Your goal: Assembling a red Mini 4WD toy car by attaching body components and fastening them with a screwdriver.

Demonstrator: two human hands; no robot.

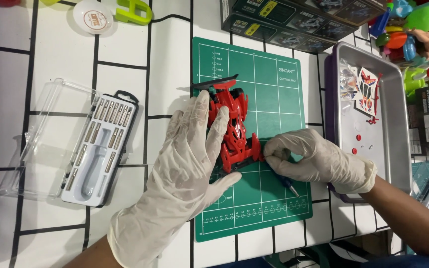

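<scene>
The left hand (187,164) lies flat, fingers spread, steadying the light, brittle-looking red toy car (233,131) by its body, while the right hand (319,161) fingers pinch its front edge.

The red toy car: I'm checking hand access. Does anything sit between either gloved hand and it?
Nothing visible does. The left hand lies flat on the red toy car on the green cutting mat, and the right hand pinches its front end.
</scene>
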